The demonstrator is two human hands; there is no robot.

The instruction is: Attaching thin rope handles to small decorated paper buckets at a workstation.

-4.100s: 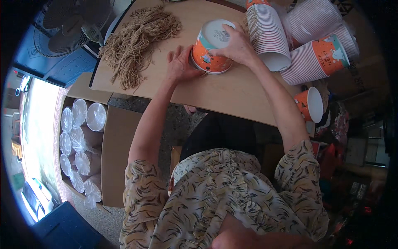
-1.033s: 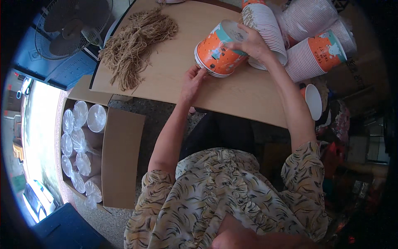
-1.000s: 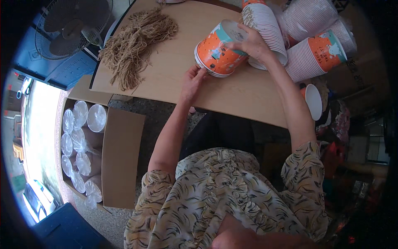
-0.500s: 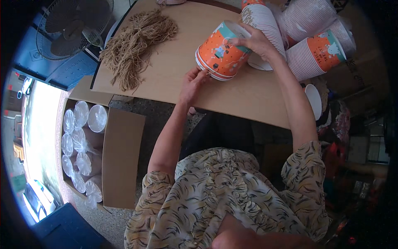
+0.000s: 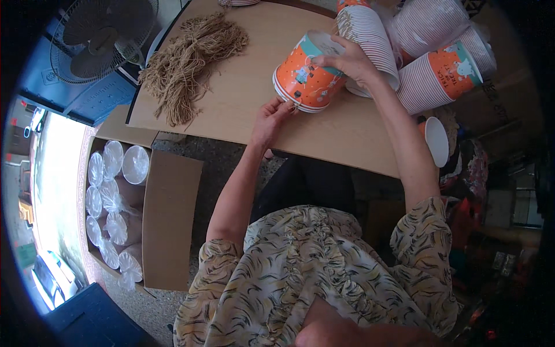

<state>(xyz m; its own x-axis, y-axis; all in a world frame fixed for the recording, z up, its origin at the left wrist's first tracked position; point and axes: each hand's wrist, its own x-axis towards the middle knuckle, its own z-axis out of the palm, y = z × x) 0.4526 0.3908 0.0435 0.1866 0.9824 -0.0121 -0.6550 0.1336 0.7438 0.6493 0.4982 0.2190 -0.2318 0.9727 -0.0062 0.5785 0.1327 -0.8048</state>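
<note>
an orange tub (image 5: 309,72) with a teal band is held over the near part of the desk (image 5: 248,104), tilted, its base upward and its wide white rim toward the person. the rim is gripped at its lower left by the fingers of the left hand (image 5: 270,120), closed on it; the base end is clasped by the right hand (image 5: 355,62), its thumb spread along the side. whether the desk is touched by the rim cannot be told.

the desk is topped in pale wood grain and bordered by a dark edge. its left part is covered by a loose heap of tan twine (image 5: 196,61). on the right, a striped stack (image 5: 368,43) of nested tubs is laid down just beside the right hand, and a second stack (image 5: 439,78) is laid next to it, below a plastic-wrapped stack (image 5: 430,26). a single tub (image 5: 436,141) is seen near the desk's right end.

to the left, below desk level, an open cardboard box (image 5: 170,220) is filled with clear-wrapped bundles (image 5: 117,227). a fan (image 5: 95,37) is placed by blue containers (image 5: 87,95) in the upper left. the speckled floor (image 5: 165,312) is lit from a bright opening (image 5: 58,191) at far left; the right side is left in shadow.
</note>
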